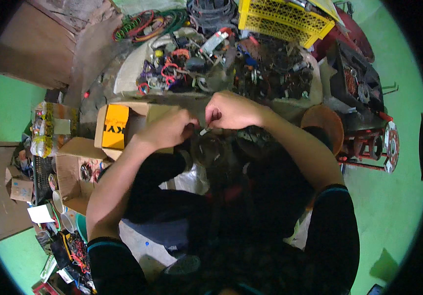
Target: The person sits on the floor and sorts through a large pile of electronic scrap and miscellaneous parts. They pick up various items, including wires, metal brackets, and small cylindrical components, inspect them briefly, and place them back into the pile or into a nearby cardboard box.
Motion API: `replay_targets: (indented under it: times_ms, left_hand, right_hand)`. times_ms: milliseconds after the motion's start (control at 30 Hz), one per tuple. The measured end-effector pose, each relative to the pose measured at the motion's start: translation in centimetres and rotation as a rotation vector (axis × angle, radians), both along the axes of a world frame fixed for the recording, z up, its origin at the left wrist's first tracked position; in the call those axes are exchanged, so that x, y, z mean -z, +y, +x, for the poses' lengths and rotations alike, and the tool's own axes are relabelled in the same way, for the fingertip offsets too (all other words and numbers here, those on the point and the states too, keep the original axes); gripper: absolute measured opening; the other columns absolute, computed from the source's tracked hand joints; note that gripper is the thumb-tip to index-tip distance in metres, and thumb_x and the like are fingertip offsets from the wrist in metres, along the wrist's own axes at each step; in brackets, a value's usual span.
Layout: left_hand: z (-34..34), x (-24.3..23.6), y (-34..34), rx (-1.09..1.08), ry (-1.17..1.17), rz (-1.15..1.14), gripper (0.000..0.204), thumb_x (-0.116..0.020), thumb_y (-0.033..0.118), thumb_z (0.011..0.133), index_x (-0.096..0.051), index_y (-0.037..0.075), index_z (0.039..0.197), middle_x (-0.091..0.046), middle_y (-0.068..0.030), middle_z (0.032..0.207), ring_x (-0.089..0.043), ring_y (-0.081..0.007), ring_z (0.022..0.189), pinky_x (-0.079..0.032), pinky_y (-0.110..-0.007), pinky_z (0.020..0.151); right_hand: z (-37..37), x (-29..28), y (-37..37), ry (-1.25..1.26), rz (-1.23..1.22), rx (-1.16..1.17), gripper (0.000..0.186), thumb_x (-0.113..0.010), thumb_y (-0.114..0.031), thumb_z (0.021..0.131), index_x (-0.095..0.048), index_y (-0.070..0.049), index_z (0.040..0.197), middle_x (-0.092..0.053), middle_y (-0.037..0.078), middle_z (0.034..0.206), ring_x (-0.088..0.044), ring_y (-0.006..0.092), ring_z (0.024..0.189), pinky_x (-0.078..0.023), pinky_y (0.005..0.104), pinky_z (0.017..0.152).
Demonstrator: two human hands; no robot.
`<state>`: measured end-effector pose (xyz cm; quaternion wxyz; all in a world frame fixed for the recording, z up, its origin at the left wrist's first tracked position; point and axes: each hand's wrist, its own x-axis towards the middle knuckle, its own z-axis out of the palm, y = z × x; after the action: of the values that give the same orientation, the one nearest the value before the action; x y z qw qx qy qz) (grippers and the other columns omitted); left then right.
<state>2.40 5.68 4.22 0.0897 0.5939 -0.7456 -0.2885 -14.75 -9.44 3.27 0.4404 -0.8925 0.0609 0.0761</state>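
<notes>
My left hand (169, 129) is closed, its thumb and fingertips pinched together over the edge of an open cardboard box. What it pinches, if anything, is too small to make out. Close by on its right, my right hand (233, 110) has its fingers curled into a pinch as well. A small white piece (203, 132) shows in the gap between the two hands, just below the right fingertips. Whether either hand grips that piece is unclear. Beyond both hands lies a pale sack (127, 78) heaped with mixed small parts, wires and red-orange pieces.
A yellow crate (285, 24) stands at the back, beside coiled hoses (150, 24). The cardboard box (146, 110) at left holds a yellow carton (115, 126). On the right are an orange-brown bowl (324, 125), a dark metal tray (351, 73) and a red metal frame (368, 147).
</notes>
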Motion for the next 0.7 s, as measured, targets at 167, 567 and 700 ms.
replay_targets:
  times_ms: [167,567,700]
  left_hand:
    - [0.0,-0.4,-0.4,-0.029,0.047,0.014,0.022,-0.064,0.000,0.081,-0.068,-0.002,0.103,-0.069,-0.0210,0.093,-0.067,-0.0314,0.084,-0.052,-0.039,0.076]
    - [0.1,-0.8,-0.2,-0.043,0.053,0.064,0.013,-0.065,0.005,0.082,-0.070,-0.002,0.092,-0.068,-0.0200,0.079,-0.066,-0.0293,0.070,-0.051,-0.038,0.067]
    - [0.0,-0.6,-0.1,-0.054,0.060,0.036,0.013,-0.065,0.008,0.084,-0.069,-0.004,0.089,-0.067,-0.0212,0.077,-0.064,-0.0301,0.065,-0.050,-0.038,0.065]
  right_hand:
    - [-0.5,1.7,1.1,0.000,-0.172,-0.049,0.012,-0.071,-0.007,0.073,-0.070,0.001,0.082,-0.070,0.015,0.080,-0.069,0.0276,0.075,-0.053,0.0374,0.069]
    - [0.3,4.8,-2.7,-0.085,-0.226,0.086,0.019,-0.065,0.000,0.068,-0.072,0.001,0.085,-0.070,0.017,0.080,-0.069,0.0293,0.076,-0.053,0.0382,0.069]
    - [-0.2,7.7,-10.2,0.062,-0.389,0.228,0.017,-0.065,-0.002,0.066,-0.072,0.001,0.081,-0.070,0.017,0.081,-0.069,0.0295,0.072,-0.054,0.0379,0.068]
